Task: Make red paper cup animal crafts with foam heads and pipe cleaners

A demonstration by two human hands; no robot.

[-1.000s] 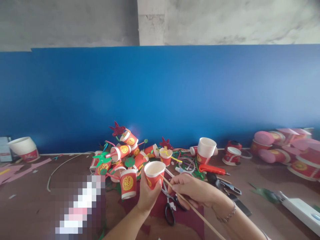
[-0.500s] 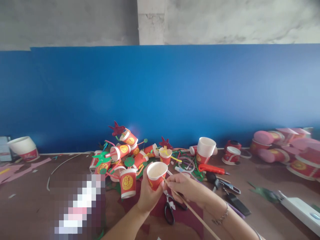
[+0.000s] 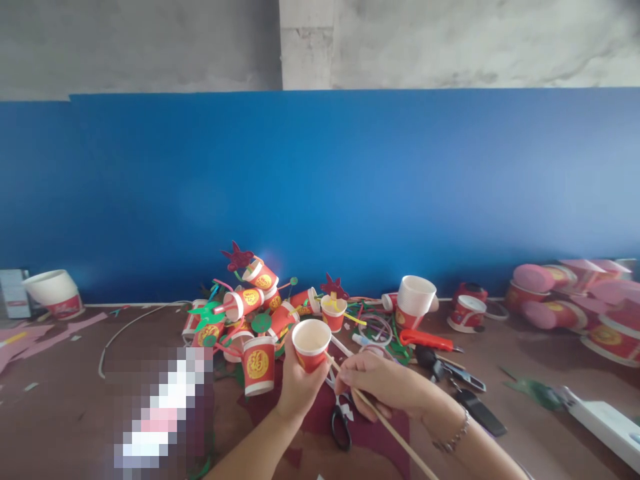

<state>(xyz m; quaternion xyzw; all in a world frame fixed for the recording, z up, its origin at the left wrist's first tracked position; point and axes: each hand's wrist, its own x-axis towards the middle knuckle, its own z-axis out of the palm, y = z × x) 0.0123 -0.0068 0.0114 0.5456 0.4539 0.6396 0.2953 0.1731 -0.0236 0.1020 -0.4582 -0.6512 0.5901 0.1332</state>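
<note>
A red paper cup (image 3: 311,341) with a white inside is in my left hand (image 3: 299,383), fingers wrapped round its side, the mouth tilted up toward me. My right hand (image 3: 367,380) pinches a thin wooden stick (image 3: 395,437), whose upper tip meets the right side of the cup near the rim. Whether the tip pierces the wall I cannot tell. Under my hands lie black-handled scissors (image 3: 341,427) on a dark red sheet (image 3: 373,443). Just left of my left hand stands another red cup with a gold emblem (image 3: 259,365).
A heap of decorated red cups (image 3: 245,303) with green and dark red cutouts lies behind. Further right are stacked paper cups (image 3: 416,297), an orange-red tool (image 3: 427,340), keys (image 3: 477,410) and pink-topped cup models (image 3: 560,313). A white device (image 3: 605,427) lies at the right.
The view has shifted slightly. My right hand has drawn back a little from the cup, and the cup stands somewhat more upright. Both hands keep their hold.
</note>
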